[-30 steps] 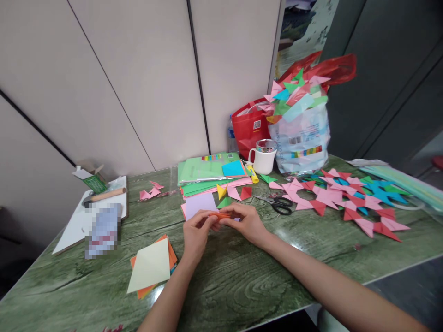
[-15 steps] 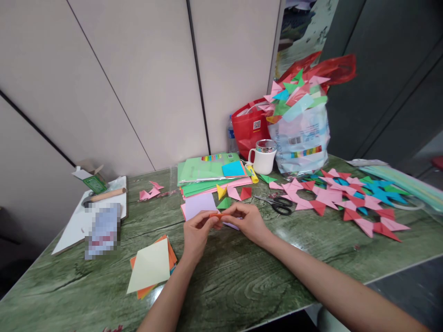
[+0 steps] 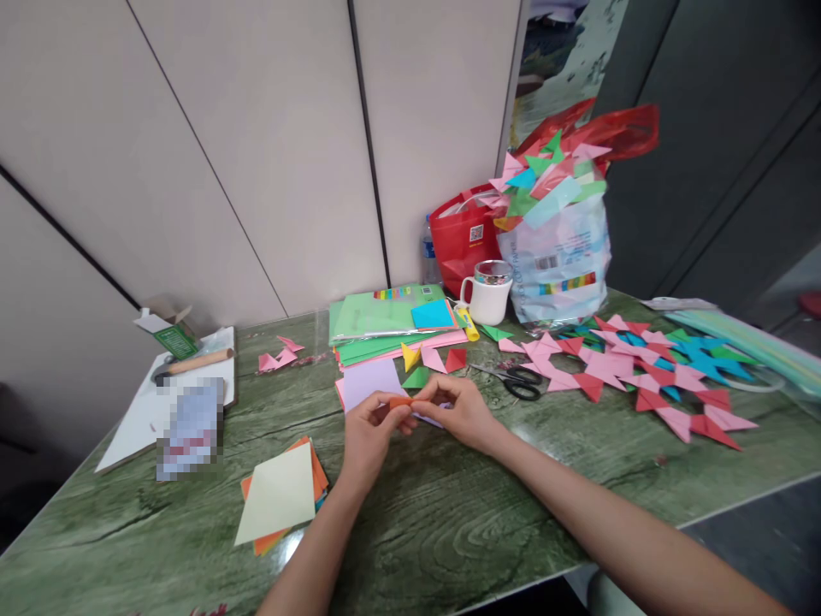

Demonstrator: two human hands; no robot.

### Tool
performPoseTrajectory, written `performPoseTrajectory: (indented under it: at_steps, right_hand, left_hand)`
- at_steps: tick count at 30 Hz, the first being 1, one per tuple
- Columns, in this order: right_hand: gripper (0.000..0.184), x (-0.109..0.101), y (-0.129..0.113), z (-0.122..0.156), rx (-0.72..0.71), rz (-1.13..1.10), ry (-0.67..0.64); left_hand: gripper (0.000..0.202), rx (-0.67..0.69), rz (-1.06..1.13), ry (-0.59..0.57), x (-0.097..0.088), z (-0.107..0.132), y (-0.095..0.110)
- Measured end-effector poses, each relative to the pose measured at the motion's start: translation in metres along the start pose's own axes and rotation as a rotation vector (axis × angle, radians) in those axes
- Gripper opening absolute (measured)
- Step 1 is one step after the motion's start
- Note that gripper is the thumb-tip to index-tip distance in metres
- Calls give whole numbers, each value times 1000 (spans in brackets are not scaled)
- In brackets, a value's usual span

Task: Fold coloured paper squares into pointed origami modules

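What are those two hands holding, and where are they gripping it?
A small piece of orange paper, the left hand pinching its left part and the right hand its right end; the rest is hidden.

The orange paper [image 3: 401, 402] you pinch looks matt and smooth, and the pale yellow sheet [image 3: 279, 489] and lilac sheet [image 3: 370, 379] near you share that dull paper finish. Your desk [image 3: 462, 522] has a green wood-grain pattern, smooth, with a sheen that throws back bright patches. You see scissors [image 3: 513, 375] with metal blades and black handles that look like plastic, a smooth, glossy white mug [image 3: 491, 301], and a crinkled, shiny plastic bag [image 3: 561, 248], see-through near its top. The green packet [image 3: 372, 314] has a clear, glossy plastic film. To your left, a hammer [image 3: 197, 363] shows a smooth wooden handle, and the carton [image 3: 174, 335] is printed card. The wall panels [image 3: 256, 154] before you are smooth and matt.
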State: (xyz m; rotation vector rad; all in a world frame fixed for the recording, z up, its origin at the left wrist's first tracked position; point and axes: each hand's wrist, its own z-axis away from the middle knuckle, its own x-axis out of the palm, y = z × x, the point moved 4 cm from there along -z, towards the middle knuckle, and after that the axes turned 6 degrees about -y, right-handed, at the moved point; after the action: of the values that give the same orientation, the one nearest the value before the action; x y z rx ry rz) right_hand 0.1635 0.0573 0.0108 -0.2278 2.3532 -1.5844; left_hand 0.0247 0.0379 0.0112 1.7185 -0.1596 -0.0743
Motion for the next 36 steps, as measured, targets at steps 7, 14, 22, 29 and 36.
performPoseTrajectory:
  at_steps: [7, 14, 22, 29, 36]
  right_hand:
    - [19, 0, -1, -2, -9, 8, -41]
    - [17, -12, -1, -1, -115, 115, 165]
    - [20, -28, 7, 1, -68, 122, 495]
    - [23, -28, 17, -1, -9, -35, 502]
    - [34, -26, 15, -3, -24, -66, 472]
  left_hand:
    - [11, -7, -64, 75, -4, 1, 2]
    - [28, 187, -390, 263, -21, -1, 2]
    - [45, 360, -1097, 185, -35, -11, -26]
    - [39, 295, -1181, 158, -34, -11, -28]
    - [23, 291, -1116, 208, -33, -9, -26]
